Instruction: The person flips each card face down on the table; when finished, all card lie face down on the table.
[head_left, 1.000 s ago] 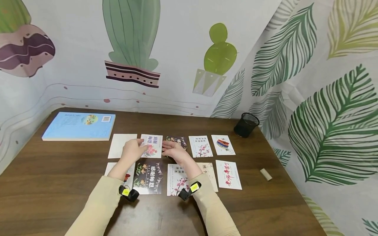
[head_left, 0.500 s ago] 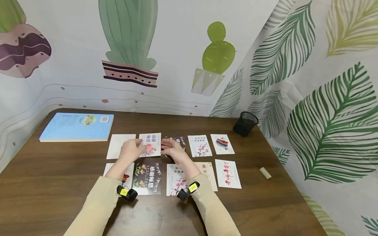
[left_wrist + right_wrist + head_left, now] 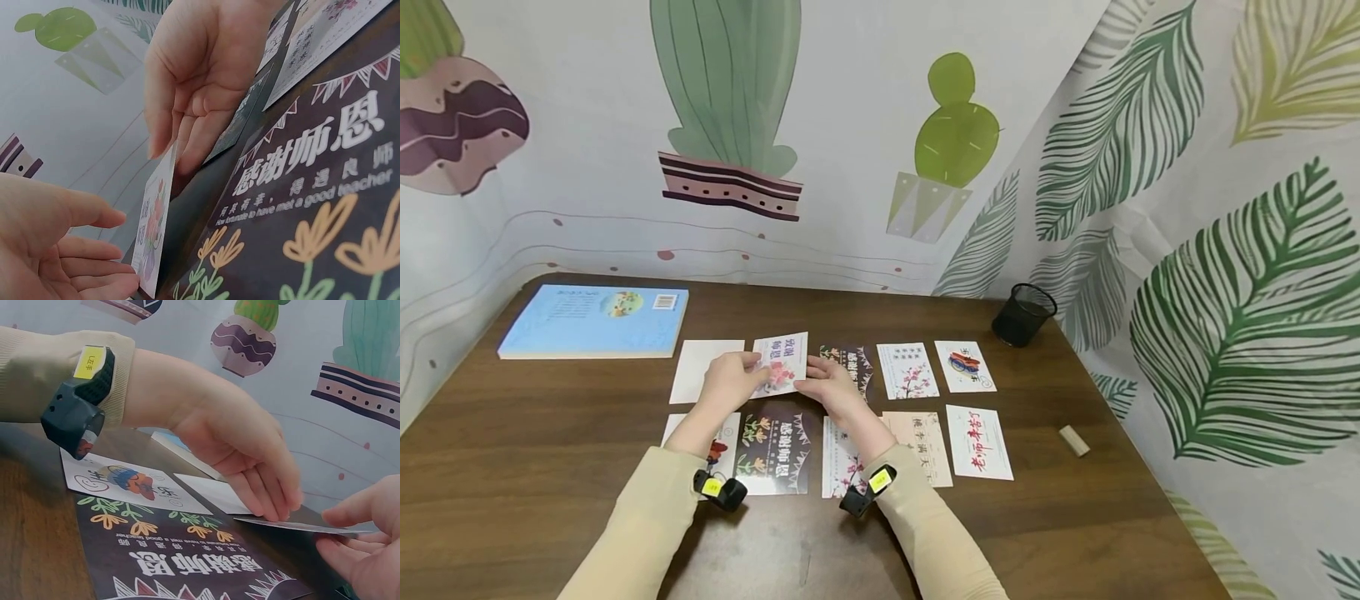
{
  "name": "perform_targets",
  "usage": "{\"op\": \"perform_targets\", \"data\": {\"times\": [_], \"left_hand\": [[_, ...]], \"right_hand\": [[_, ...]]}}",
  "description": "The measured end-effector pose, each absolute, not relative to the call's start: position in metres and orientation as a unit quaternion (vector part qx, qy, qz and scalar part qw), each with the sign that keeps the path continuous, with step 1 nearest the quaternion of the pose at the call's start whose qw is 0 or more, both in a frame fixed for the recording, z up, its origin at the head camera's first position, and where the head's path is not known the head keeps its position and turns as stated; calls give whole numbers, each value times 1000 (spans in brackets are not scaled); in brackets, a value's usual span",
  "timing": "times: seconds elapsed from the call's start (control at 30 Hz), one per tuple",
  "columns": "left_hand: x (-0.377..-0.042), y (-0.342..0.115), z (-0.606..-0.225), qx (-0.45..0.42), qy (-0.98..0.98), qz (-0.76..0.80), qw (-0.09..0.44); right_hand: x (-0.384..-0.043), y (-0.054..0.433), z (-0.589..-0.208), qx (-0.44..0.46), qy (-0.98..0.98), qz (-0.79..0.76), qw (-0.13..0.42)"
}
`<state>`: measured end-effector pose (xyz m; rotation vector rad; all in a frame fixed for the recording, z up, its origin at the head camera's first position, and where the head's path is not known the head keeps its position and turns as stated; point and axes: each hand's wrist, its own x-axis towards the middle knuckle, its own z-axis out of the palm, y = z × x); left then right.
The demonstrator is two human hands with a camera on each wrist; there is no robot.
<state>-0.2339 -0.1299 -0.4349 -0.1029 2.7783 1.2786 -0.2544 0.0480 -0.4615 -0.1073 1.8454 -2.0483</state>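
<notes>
A white greeting card (image 3: pixel 785 354) with pink flowers and purple lettering is tilted, its right side raised off the table. My right hand (image 3: pixel 837 392) pinches its right edge; in the right wrist view the thumb lies above the card (image 3: pixel 300 526) and the fingers below. At the card's left edge, my left hand (image 3: pixel 727 385) touches it with extended fingertips. A dark floral card (image 3: pixel 775 450) lies in front of the raised card. Another dark card (image 3: pixel 856 367) is partly hidden behind my right hand. To the left lies a plain white card (image 3: pixel 691 375).
More cards lie in two rows, among them a blossom card (image 3: pixel 908 371), a beige card (image 3: pixel 931 446) and a red-lettered card (image 3: pixel 979 446). A blue book (image 3: pixel 580 325) lies at the back left. A black mesh cup (image 3: pixel 1022 317) and a small beige block (image 3: pixel 1073 441) are on the right.
My right hand has moved left onto the pink-flower card and now pinches its right edge. That card's right side has risen. The left hand has barely moved.
</notes>
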Motion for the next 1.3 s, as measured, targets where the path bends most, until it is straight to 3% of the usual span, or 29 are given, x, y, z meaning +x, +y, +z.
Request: {"op": "perform_targets", "data": {"times": [0.57,0.87,1.3], "left_hand": [[-233,-138,-436,-20,899,437,23],[-230,-136,-424,-24,876,477,-71],[-225,-122,-411,2,883,464,-70]], "right_hand": [[-251,43,-459,-25,660,-724,198],[-250,47,-449,-33,662,-729,168],[-241,42,-435,-86,674,-719,147]]}}
